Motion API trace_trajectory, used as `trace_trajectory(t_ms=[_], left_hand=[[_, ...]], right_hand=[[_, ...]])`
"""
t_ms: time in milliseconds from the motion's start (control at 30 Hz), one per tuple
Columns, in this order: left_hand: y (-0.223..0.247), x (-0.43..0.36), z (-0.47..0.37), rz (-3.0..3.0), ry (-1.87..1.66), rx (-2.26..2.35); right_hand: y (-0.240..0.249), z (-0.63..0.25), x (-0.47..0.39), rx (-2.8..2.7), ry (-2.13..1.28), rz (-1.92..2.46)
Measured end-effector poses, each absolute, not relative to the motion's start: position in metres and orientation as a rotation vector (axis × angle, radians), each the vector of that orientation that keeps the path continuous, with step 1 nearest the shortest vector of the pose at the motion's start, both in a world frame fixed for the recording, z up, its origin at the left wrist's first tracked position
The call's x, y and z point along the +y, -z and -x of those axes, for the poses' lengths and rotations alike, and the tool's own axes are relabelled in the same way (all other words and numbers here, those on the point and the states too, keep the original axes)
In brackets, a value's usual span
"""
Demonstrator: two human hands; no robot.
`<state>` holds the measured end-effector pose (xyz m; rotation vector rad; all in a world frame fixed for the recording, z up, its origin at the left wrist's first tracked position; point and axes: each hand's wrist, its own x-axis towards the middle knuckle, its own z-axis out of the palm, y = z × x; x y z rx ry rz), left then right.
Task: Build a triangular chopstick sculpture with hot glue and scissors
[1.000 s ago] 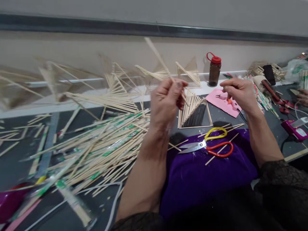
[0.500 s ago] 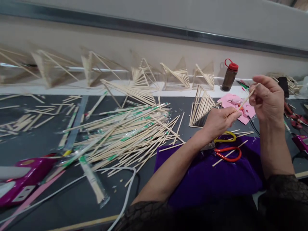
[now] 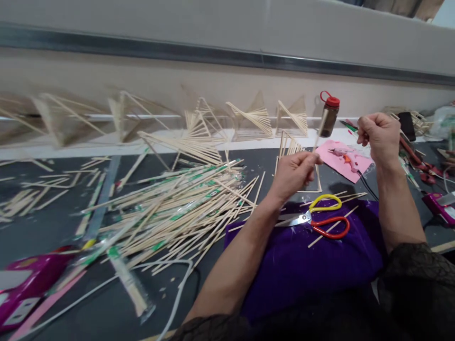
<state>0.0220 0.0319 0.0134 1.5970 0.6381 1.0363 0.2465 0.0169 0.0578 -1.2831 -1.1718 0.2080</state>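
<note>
My left hand [image 3: 295, 169] is closed on a thin wooden stick [image 3: 321, 129], which points up, blurred, in front of the bottle. Off to the right, my right hand [image 3: 380, 135] is raised with fingers curled together; whatever it may pinch cannot be made out. Behind the left hand stands a small stick frame [image 3: 288, 144], partly hidden. Scissors [image 3: 304, 217] with one yellow and one red handle lie on a purple cloth [image 3: 309, 265] below the hands. Between the hands, a pink glue gun [image 3: 345, 158] rests on pink paper [image 3: 351, 176].
A large heap of wooden sticks [image 3: 199, 203], some in plastic sleeves, spreads across the table's middle. Stick structures [image 3: 249, 118] line the wall beside a red-capped bottle [image 3: 330, 118]. A magenta device [image 3: 35, 279] and a white cable [image 3: 177, 289] lie at left.
My hands have moved apart, the left one shifting left with the stick now upright. The stick no longer spans both hands. The view has shifted slightly right.
</note>
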Motion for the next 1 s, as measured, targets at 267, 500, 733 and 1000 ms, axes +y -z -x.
trace_trajectory(t_ms=[267, 500, 733, 1000], left_hand=[[-0.024, 0.047, -0.011, -1.409, -1.235, 0.616], [-0.023, 0.041, -0.016, -1.452, -1.113, 0.589], [-0.014, 0.018, -0.034, -1.660, -0.847, 0.562], [-0.010, 0.017, -0.036, -1.760, -0.793, 0.602]], right_hand=[[-0.039, -0.274, 0.008, -1.472, -0.617, 1.566], [-0.034, -0.275, 0.007, -1.521, -0.702, 1.588], [-0.049, -0.260, 0.000, -1.525, -0.725, 1.543], [-0.051, -0.245, -0.008, -1.505, -0.718, 1.458]])
